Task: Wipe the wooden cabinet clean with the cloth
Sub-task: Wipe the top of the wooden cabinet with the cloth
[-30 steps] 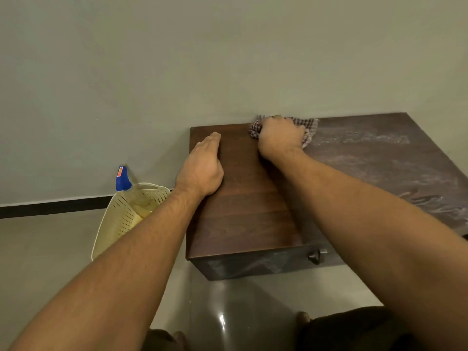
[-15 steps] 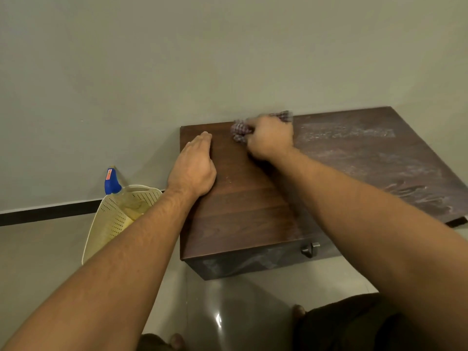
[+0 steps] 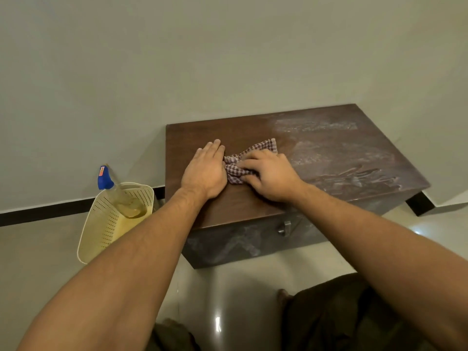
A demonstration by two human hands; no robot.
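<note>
At the far left, a cream perforated plastic basket [image 3: 101,231] stands on the glossy pale tiled floor [image 3: 38,249], leaning towards the plain grey-green wall [image 3: 177,59]. Inside it lies a clear spray bottle [image 3: 119,198] with a blue trigger head and yellowish liquid, its head poking above the rim. A black skirting strip [image 3: 50,211] runs along the foot of the wall behind the basket.

Just to the right, the low dark brown wooden cabinet [image 3: 192,138] sits with its back edge against the wall. The left part of its top looks clean and evenly brown. The left hand [image 3: 205,171] lies flat on it, palm down, with the fingers straight, close together and holding nothing. The side of the hand touches the small checked maroon-and-white cloth [image 3: 235,168].

The cloth lies bunched on the cabinet top near the middle, between the two hands, with one corner fanning out towards the wall. The right hand [image 3: 271,176] has its fingers curled over the cloth, gripping it and pressing it against the wood.

Further right, the top is covered with whitish dusty smears and streaks [image 3: 342,153]. The front face below is also smudged, and a small dark metal knob [image 3: 285,228] sticks out of it.
</note>
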